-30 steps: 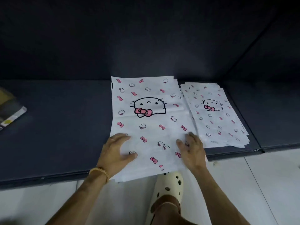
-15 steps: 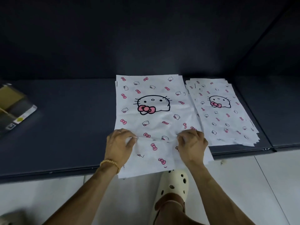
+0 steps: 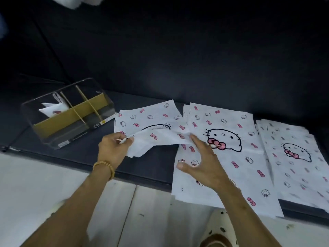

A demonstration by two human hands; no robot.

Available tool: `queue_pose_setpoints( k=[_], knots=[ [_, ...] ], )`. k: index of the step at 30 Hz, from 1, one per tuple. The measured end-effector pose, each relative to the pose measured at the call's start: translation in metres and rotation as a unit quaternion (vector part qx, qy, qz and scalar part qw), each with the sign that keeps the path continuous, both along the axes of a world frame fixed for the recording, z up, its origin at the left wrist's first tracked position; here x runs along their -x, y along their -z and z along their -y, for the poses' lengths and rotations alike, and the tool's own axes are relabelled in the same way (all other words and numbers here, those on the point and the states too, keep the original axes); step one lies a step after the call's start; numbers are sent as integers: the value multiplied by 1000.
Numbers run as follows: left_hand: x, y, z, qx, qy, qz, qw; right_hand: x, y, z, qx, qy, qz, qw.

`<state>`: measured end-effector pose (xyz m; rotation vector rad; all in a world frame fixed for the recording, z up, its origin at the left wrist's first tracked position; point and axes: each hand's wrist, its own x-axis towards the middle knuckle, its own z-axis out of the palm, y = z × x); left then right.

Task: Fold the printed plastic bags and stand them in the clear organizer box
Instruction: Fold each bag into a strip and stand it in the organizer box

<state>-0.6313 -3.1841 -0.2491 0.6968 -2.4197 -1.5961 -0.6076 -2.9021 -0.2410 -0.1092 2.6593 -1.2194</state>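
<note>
Two bare hands work over a dark padded surface (image 3: 53, 81). The left hand (image 3: 114, 148), a beaded bracelet (image 3: 105, 167) on its wrist, has its fingers curled round the near left corner of a printed plastic bag (image 3: 154, 125), pinching it so that this edge lifts and folds over the rest of the bag. The right hand (image 3: 204, 163) is spread, fingers straight and apart, thumb pointing left; its fingertips (image 3: 193, 138) reach the right end of the lifted fold, and the palm hovers over a stack of flat bags (image 3: 229, 150) lying just right of the held bag, their edges overlapping at the far corner. A second stack (image 3: 293, 157) lies further right, touching or slightly overlapping the first. Both stacks hang past the surface's near edge above the pale floor (image 3: 26, 184). The clear organizer box (image 3: 69, 111) stands to the left, near the held bag's far left corner, tilted in the view, with a cardboard insert and thin dividers; one folded bag (image 3: 53, 109) stands in its left compartment. Bare dark surface lies between box and left hand. A pale perforated shoe (image 3: 220, 227) shows at the bottom.
</note>
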Motion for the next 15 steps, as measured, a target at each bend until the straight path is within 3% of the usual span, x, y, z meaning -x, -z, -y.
queue_pose_setpoints(
  k=[2, 4, 7, 9, 11, 15],
  knots=[
    [-5, 4, 13, -26, 9, 31, 999, -1, 10, 4, -53, -41, -45, 997],
    [-11, 5, 23, -54, 28, 50, 997, 6, 16, 10, -22, 2, -109, 994],
    [-22, 7, 37, -81, 34, 91, 992, 23, 7, 20, 129, 74, -20, 989],
    [-26, 10, 47, -91, 30, 106, 990, 37, 1, 27, 168, 126, 4, 978],
    [-27, 11, 53, -145, 11, 115, 983, 51, -1, 35, 171, 171, 6, 970],
    [-28, 17, 66, -312, -2, 149, 938, 81, 6, 56, 75, 209, 68, 973]
  ],
)
